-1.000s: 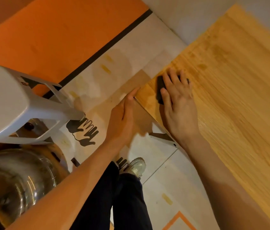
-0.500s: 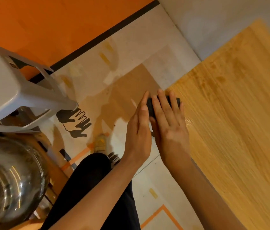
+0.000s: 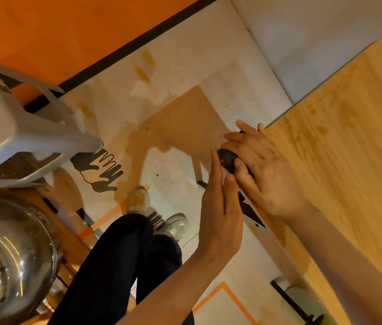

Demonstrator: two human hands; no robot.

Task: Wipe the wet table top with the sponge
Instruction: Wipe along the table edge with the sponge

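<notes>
Pale floor (image 3: 176,73) with orange tape lines and black hand-shaped marks fills the middle of the view, bounded by an orange wall (image 3: 68,26) with a dark skirting strip. On the right runs the wooden worktop (image 3: 340,160), its grain showing a few darker damp-looking blotches near the far corner. At its left edge the right hand (image 3: 265,170) curls over a dark sponge (image 3: 227,159), fingers wrapped across the top and thumb tucked beneath, so the sponge sits right at the rim of the worktop and partly over the edge. The left hand (image 3: 220,207) is held beside it, just off the edge, with fingers straight and close together, palm turned toward the sponge; its fingertips (image 3: 215,158) reach the sponge's near end, though whether they actually touch it cannot be told. Below, dark trousers (image 3: 119,266) and two light shoes (image 3: 178,224) stand on the floor. A grey plastic stool (image 3: 21,137) sits at the left, and a shiny metal bowl (image 3: 9,266) lies in the lower left corner.
</notes>
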